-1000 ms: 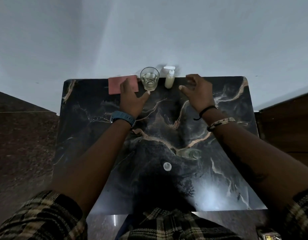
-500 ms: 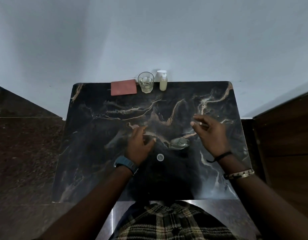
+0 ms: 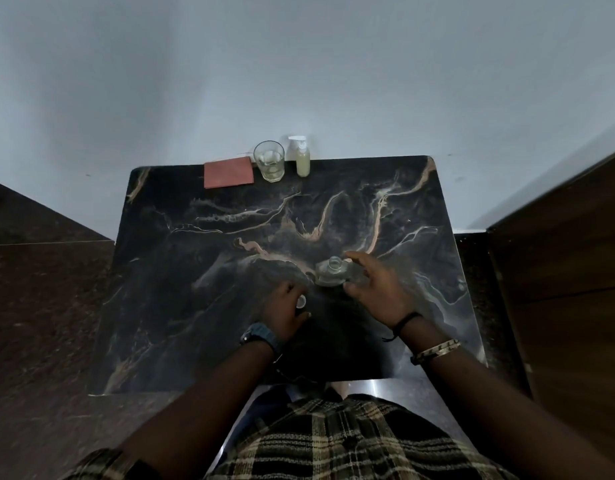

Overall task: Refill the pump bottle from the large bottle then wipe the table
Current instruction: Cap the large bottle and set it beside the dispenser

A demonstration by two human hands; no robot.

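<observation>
Now, right hand (image 3: pixel 378 289): I see its fingers spread around the clear, uncapped large bottle (image 3: pixel 332 274), mid-desk, not gripping.
Left hand (image 3: pixel 285 311): fingers curled at the small white cap (image 3: pixel 301 301).
Pump bottle (image 3: pixel 302 157): far desk edge.
Risk: I'd fear tipping the open bottle, spilling on the black marble desk (image 3: pixel 195 271).

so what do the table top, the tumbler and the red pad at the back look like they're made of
Table top: dark polished stone, probably marble or a marble-look slab, given the tan and white veins and glossy reflections.
Tumbler: clear glass or possibly hard plastic; the wall behind shows through it.
Red pad: flat, matte and dull red, likely cloth or sponge; too small to tell which.
</observation>
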